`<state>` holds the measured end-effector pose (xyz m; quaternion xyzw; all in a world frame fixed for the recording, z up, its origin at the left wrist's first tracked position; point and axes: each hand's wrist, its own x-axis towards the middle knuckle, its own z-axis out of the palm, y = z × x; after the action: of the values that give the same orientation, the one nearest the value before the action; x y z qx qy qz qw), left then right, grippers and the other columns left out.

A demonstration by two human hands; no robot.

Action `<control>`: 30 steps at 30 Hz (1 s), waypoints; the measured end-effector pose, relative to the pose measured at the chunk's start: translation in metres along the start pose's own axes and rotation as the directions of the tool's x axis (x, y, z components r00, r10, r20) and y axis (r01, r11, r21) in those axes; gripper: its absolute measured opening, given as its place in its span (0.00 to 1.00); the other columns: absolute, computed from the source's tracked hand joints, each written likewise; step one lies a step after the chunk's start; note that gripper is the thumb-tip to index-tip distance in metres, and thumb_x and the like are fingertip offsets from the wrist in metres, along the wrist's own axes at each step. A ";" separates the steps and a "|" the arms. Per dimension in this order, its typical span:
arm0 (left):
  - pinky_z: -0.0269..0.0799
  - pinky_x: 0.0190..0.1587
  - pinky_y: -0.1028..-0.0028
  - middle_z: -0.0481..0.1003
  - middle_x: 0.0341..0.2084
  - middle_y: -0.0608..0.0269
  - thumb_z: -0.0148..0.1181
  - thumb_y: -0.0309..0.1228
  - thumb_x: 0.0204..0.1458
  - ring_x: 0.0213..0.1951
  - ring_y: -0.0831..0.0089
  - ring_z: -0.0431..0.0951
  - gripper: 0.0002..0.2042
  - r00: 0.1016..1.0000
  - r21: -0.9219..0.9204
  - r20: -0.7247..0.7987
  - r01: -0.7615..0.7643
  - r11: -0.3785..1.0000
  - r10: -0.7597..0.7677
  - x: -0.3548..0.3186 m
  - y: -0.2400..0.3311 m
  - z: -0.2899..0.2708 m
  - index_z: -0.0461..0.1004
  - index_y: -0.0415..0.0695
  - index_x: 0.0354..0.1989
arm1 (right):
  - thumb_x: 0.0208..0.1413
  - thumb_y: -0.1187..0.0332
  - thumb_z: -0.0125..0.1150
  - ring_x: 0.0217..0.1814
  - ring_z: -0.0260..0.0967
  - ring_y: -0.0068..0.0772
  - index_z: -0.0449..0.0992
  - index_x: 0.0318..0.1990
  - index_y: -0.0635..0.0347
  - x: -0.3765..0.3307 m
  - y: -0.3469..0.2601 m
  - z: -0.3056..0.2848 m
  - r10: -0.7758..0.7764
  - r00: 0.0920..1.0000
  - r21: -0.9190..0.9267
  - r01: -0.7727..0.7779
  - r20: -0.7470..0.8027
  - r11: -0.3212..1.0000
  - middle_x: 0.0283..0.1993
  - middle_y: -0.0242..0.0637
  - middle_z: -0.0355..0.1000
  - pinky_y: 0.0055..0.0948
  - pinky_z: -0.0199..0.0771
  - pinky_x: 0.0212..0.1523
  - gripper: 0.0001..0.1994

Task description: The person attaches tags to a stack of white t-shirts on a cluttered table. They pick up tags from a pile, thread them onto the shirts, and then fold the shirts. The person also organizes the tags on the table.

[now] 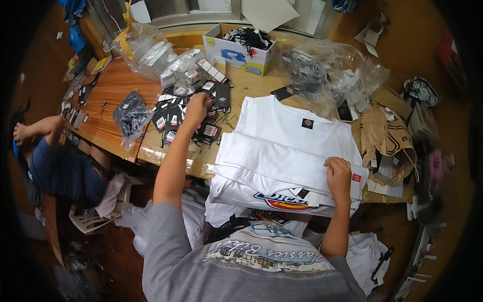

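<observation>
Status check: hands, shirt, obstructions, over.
Left hand over black tags. Right hand on white shirt, partly folded. Plastic bag beyond shirt, clear of both hands.

The light is moderate and rather even over the table (pixel 245 84), and the white shirt (pixel 287 156) is the brightest part, with soft grey shadows along its folds. The clear plastic bag (pixel 365 73) on the right side gives small spots of glare. Below the table, the floor (pixel 123 259) becomes quite dim. Toward the round black border, the metal frame (pixel 196 19) bends and fine details look smeared.
</observation>
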<state>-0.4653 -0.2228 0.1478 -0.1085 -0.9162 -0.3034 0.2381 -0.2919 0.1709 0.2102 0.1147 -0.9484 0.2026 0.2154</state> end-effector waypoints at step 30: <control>0.51 0.09 0.85 0.59 0.08 0.70 0.47 0.28 0.49 0.09 0.85 0.56 0.04 0.875 -0.807 0.479 0.411 0.424 0.064 0.030 0.220 -0.027 0.59 0.45 0.29 | 0.35 0.79 0.56 0.43 0.62 0.32 0.71 0.36 0.56 0.115 -0.076 0.010 -0.169 0.911 0.592 0.378 -0.377 0.712 0.36 0.35 0.69 0.26 0.61 0.43 0.15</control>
<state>-0.4060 -0.0630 0.2927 -0.1841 -0.6506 -0.7296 -0.1027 -0.3734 0.0840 0.2800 0.2917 -0.7459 0.5006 0.3285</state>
